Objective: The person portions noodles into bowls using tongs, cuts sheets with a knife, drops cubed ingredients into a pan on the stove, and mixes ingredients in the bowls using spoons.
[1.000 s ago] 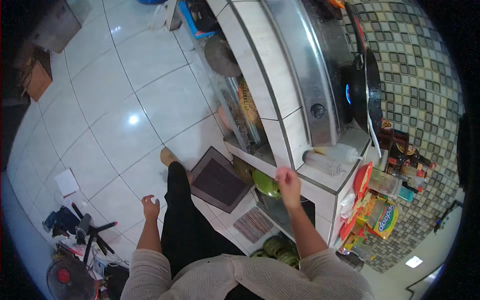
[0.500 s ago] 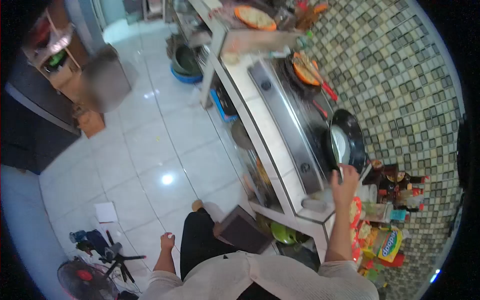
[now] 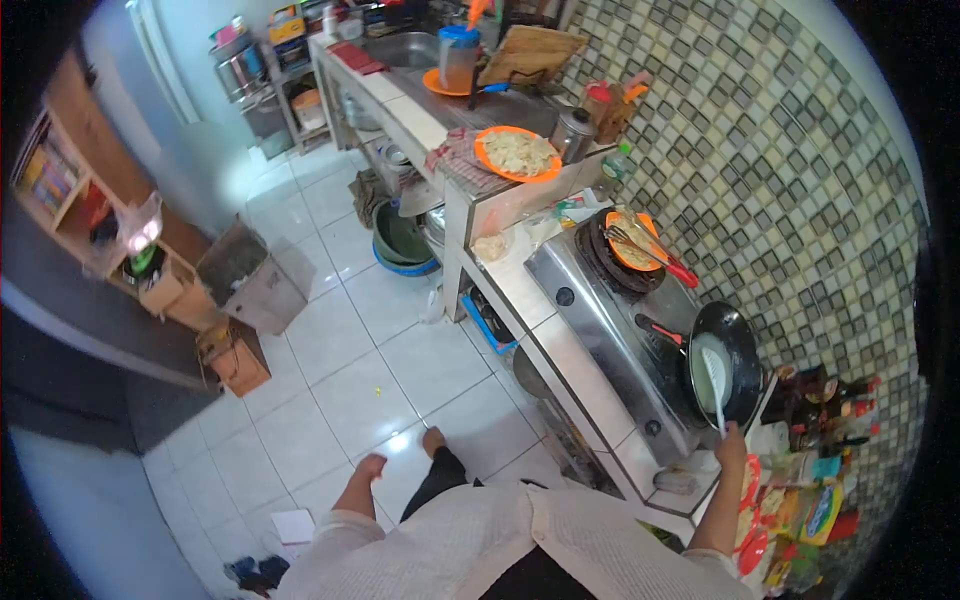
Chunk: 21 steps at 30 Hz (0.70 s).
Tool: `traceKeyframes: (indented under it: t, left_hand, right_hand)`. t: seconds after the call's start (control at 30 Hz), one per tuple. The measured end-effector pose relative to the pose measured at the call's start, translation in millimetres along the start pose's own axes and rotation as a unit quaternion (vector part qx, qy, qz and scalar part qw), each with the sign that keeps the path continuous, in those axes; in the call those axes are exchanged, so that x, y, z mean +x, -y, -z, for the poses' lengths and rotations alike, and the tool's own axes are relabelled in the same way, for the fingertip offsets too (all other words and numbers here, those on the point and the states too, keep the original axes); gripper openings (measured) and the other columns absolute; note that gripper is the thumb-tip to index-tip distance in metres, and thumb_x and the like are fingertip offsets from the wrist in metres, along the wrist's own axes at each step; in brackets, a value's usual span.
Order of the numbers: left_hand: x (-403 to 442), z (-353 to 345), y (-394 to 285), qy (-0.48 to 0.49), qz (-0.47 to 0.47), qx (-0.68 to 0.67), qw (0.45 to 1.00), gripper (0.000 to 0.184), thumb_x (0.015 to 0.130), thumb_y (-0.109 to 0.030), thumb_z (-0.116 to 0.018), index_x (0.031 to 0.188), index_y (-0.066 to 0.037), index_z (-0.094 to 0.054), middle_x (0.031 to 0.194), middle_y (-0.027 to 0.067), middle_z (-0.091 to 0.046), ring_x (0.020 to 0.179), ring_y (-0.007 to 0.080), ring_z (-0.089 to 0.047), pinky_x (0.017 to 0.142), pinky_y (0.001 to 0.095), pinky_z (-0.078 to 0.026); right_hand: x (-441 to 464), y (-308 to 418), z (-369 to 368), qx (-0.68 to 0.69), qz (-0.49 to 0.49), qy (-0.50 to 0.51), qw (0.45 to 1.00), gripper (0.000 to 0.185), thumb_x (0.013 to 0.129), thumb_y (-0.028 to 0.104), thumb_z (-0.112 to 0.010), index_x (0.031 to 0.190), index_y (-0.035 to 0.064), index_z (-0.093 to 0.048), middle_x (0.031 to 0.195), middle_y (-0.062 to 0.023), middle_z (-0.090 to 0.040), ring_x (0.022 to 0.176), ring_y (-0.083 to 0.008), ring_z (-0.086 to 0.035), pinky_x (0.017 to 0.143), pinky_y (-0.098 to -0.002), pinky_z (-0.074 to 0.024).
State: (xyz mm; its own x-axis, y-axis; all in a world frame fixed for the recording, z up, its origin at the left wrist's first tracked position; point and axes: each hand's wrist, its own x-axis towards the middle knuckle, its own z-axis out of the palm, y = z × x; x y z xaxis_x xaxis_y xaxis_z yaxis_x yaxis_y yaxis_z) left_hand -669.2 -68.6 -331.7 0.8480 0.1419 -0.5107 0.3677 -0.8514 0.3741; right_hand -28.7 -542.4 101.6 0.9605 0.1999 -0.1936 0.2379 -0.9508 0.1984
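Note:
My right hand (image 3: 732,446) is closed round the handle end of a white slotted spatula (image 3: 715,385), whose head rests inside the black wok (image 3: 741,350). The wok sits on the near burner of the steel stove (image 3: 610,345), its red-and-black handle pointing to the far left. On the other burner lies an orange plate (image 3: 634,240) with food, a red-handled fork-like utensil across it. My left hand (image 3: 371,467) hangs low over the floor tiles; its fingers are small and blurred, and no object shows in it.
An orange plate of pale food (image 3: 518,154) stands on the raised counter beside a metal canister (image 3: 573,135). Bottles and packets (image 3: 820,510) crowd the right of the stove. A grey bin (image 3: 252,278) and a cardboard box (image 3: 235,358) are on the floor.
My right hand has gone from the counter's edge to the spatula and closed on it. The view has swung up, bringing the sink and raised counter into sight. The spatula's handle now points down toward me.

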Motion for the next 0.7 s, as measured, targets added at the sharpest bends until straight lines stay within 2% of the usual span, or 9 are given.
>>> traceKeyframes:
  t: [0.07, 0.13, 0.2, 0.4, 0.47, 0.53, 0.6, 0.67, 0.7]
  left_hand:
    - [34.3, 57.6, 43.7, -0.150, 0.208, -0.317, 0.913, 0.038, 0.087, -0.033, -0.057, 0.109, -0.003, -0.063, 0.099, 0.0214, -0.067, 0.081, 0.0317, -0.069, 0.075, 0.0407, -0.055]
    - [79.8, 141.6, 54.2, -0.205, 0.317, -0.425, 0.823, 0.042, 0.087, -0.035, -0.055, 0.112, -0.003, -0.063, 0.095, 0.0200, -0.068, 0.073, 0.0292, -0.069, 0.071, 0.0388, -0.056]
    - [123.5, 224.1, 48.7, -0.194, 0.306, -0.463, 0.809, 0.043, 0.088, -0.036, -0.056, 0.114, -0.002, -0.062, 0.096, 0.0174, -0.069, 0.073, 0.0274, -0.068, 0.068, 0.0378, -0.056]
    - [279.0, 353.5, -12.5, -0.206, 0.072, -0.517, 0.827, 0.037, 0.094, -0.037, -0.055, 0.113, -0.006, -0.065, 0.089, 0.0065, -0.069, 0.082, 0.0182, -0.064, 0.067, 0.0323, -0.054]
    - [315.6, 398.9, -46.8, -0.210, 0.026, -0.504, 0.837, 0.037, 0.094, -0.037, -0.056, 0.109, -0.004, -0.067, 0.088, 0.0092, -0.069, 0.084, 0.0212, -0.065, 0.071, 0.0349, -0.054]
    - [360.9, 435.0, -65.3, -0.258, 0.007, -0.386, 0.886, 0.035, 0.094, -0.033, -0.055, 0.106, -0.003, -0.068, 0.088, 0.0142, -0.070, 0.086, 0.0278, -0.067, 0.078, 0.0370, -0.052]
    - [382.8, 484.8, -93.7, -0.274, -0.019, -0.366, 0.889, 0.033, 0.093, -0.031, -0.055, 0.106, -0.003, -0.068, 0.092, 0.0175, -0.069, 0.090, 0.0308, -0.066, 0.083, 0.0375, -0.051]
    - [405.8, 516.1, -106.1, -0.287, -0.046, -0.345, 0.893, 0.032, 0.092, -0.028, -0.055, 0.107, -0.003, -0.068, 0.096, 0.0208, -0.069, 0.094, 0.0339, -0.066, 0.088, 0.0381, -0.049]
    - [422.2, 526.0, -110.5, -0.292, -0.061, -0.322, 0.898, 0.032, 0.091, -0.026, -0.055, 0.109, -0.003, -0.068, 0.103, 0.0216, -0.067, 0.100, 0.0349, -0.064, 0.091, 0.0385, -0.048]
  right_hand:
    - [1.4, -5.3, -6.5, 0.107, -0.004, -0.070, 0.992, 0.041, 0.081, 0.007, -0.055, 0.121, 0.0119, -0.053, 0.106, -0.0258, -0.066, 0.101, -0.0426, -0.063, 0.086, -0.0492, -0.0493]
    - [-7.5, -6.7, -7.2, 0.149, -0.002, -0.077, 0.986, 0.035, 0.085, 0.007, -0.055, 0.121, 0.0069, -0.055, 0.105, -0.0275, -0.064, 0.101, -0.0459, -0.061, 0.085, -0.0499, -0.0482]
    - [-15.0, -4.7, -11.9, 0.182, -0.018, -0.148, 0.972, 0.037, 0.086, 0.002, -0.051, 0.123, 0.0033, -0.055, 0.107, -0.0294, -0.063, 0.103, -0.0459, -0.060, 0.088, -0.0489, -0.0474]
    - [-13.9, 0.4, -28.2, 0.198, -0.038, -0.199, 0.959, 0.044, 0.088, -0.003, -0.044, 0.132, 0.0009, -0.051, 0.118, -0.0279, -0.060, 0.109, -0.0437, -0.058, 0.093, -0.0480, -0.0457]
    - [-11.4, 8.7, -40.6, 0.222, -0.065, -0.214, 0.949, 0.045, 0.089, -0.003, -0.043, 0.133, 0.0012, -0.050, 0.120, -0.0273, -0.059, 0.110, -0.0431, -0.058, 0.093, -0.0476, -0.0454]
    - [-3.4, 14.1, -40.5, 0.207, -0.059, -0.303, 0.928, 0.046, 0.094, 0.004, -0.046, 0.139, 0.0086, -0.047, 0.100, -0.0277, -0.064, 0.090, -0.0418, -0.064, 0.076, -0.0493, -0.0480]
    - [-0.9, 28.4, -38.9, 0.200, -0.112, -0.305, 0.924, 0.046, 0.094, 0.004, -0.046, 0.140, 0.0049, -0.045, 0.099, -0.0288, -0.064, 0.088, -0.0426, -0.064, 0.077, -0.0493, -0.0481]
    - [-7.1, 49.7, -29.3, 0.208, -0.049, -0.378, 0.901, 0.046, 0.094, 0.004, -0.045, 0.140, -0.0001, -0.043, 0.095, -0.0302, -0.064, 0.085, -0.0430, -0.063, 0.075, -0.0491, -0.0482]
    - [-11.6, 43.5, -38.8, 0.185, -0.099, -0.261, 0.942, 0.045, 0.094, 0.004, -0.044, 0.139, -0.0043, -0.043, 0.094, -0.0305, -0.064, 0.084, -0.0424, -0.064, 0.073, -0.0483, -0.0484]
